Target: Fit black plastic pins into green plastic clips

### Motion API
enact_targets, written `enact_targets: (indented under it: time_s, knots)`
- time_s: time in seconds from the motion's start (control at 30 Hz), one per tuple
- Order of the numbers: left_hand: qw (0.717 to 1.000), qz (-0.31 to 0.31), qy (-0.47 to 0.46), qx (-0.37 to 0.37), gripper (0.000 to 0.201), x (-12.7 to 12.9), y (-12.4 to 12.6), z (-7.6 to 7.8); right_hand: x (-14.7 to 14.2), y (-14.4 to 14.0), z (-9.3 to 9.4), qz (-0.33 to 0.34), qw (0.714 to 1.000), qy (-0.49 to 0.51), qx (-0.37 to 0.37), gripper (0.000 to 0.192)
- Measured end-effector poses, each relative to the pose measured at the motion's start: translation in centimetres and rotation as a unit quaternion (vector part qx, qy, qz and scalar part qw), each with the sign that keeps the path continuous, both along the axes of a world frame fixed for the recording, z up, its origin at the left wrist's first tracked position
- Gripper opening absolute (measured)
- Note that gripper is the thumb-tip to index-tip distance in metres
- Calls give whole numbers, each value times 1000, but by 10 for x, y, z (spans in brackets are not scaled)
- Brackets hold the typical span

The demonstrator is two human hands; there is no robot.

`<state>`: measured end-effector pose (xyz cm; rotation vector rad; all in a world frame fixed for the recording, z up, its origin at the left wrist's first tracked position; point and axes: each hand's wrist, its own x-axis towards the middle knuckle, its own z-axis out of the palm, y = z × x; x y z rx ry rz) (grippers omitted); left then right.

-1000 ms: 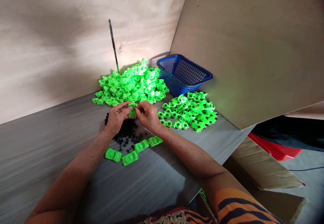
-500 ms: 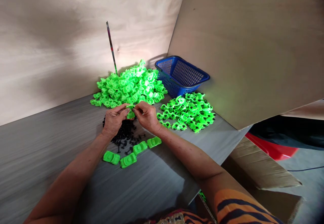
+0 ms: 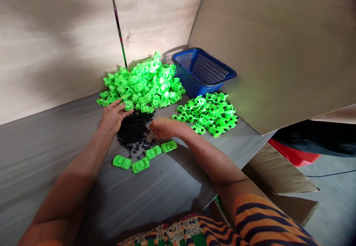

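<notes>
Between the thumb and fingers of my left hand [image 3: 111, 119] is a green plastic toy car body [image 3: 128, 105], held at the near edge of a heap of similar green car bodies [image 3: 144, 81]. My right hand [image 3: 166, 128] is closed at the right edge of a pile of small black wheel axles [image 3: 132, 129]. Its fingertips are curled together, and whatever they pinch is hidden. Several green car bodies [image 3: 140, 165] lie in a loose row on the table in front of the axles.
A blue mesh basket [image 3: 190, 85] stands at the back right corner. Before it lies a pile of green cars with black wheels [image 3: 210, 114]. A thin stick [image 3: 119, 31] rises behind the heap. Board walls [image 3: 264, 53] border the grey table [image 3: 133, 205]; cardboard [image 3: 280, 168] is at right.
My hands were together at a car body and have moved apart. My left hand carried the car body left; my right hand came down beside the axles. The view has tilted slightly.
</notes>
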<state>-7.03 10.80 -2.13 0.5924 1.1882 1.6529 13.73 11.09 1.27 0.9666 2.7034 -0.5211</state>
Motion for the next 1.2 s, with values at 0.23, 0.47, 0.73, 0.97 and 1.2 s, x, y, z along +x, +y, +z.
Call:
enact_targets:
  time_s: [0.23, 0.47, 0.73, 0.97, 1.2]
  knots:
    - [998, -57, 9, -41, 24, 3, -5, 7, -8, -14, -3, 42, 998, -52, 11, 29]
    - [993, -111, -5, -36, 36, 8, -10, 8, -8, -3, -10, -2, 999, 48, 11, 25]
    - [985, -169, -21, 9, 31, 20, -16, 8, -7, 10, -21, -124, 895, 425, 53, 14]
    - [983, -183, -20, 20, 40, 28, -19, -1, -14, 5, -27, -146, 851, 495, 100, 15]
    - [982, -187, -13, 38, 43, 31, -20, -4, -16, 4, -32, -133, 851, 489, 141, 17]
